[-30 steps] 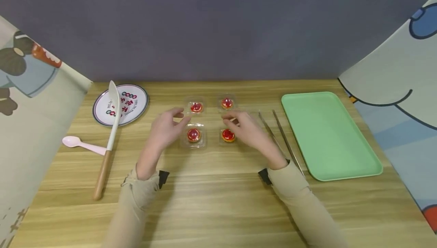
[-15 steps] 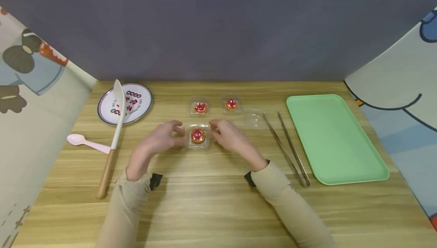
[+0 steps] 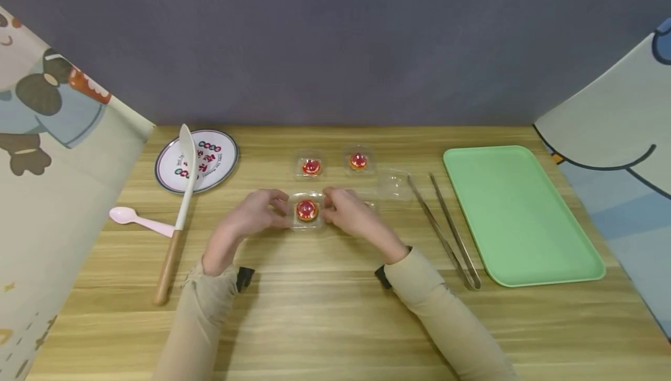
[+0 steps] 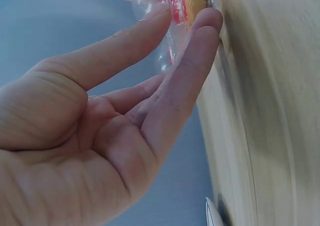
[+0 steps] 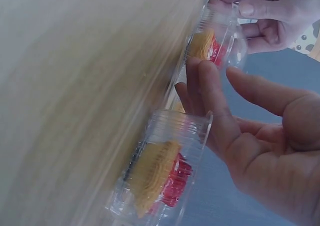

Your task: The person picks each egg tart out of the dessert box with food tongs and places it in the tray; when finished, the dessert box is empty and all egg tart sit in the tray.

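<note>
A clear plastic box with a red-topped tart (image 3: 306, 210) in it stands on the table between my hands. My left hand (image 3: 260, 212) pinches the box's left edge, thumb on the lid side and fingers low. At the box's right side is my right hand (image 3: 348, 213); its fingertips touch the wall, while the thumb stands apart in the right wrist view. Beside that hand, a second tart (image 5: 160, 178) sits in a lidless-looking clear tray, mostly hidden in the head view. A clear dome (image 3: 394, 186) lies just behind it to the right.
Behind stand two more boxed tarts, left (image 3: 311, 166) and right (image 3: 359, 161). Metal tongs (image 3: 445, 232) and a green tray (image 3: 524, 218) lie to the right. On the left are a printed plate (image 3: 220, 162), a long wooden-handled spatula (image 3: 175, 235) across it, and a pink spoon (image 3: 141, 221).
My right hand has moved left from the front right tart to the front left box. My left hand has come down to that box's left edge. The head view has shifted slightly.
</note>
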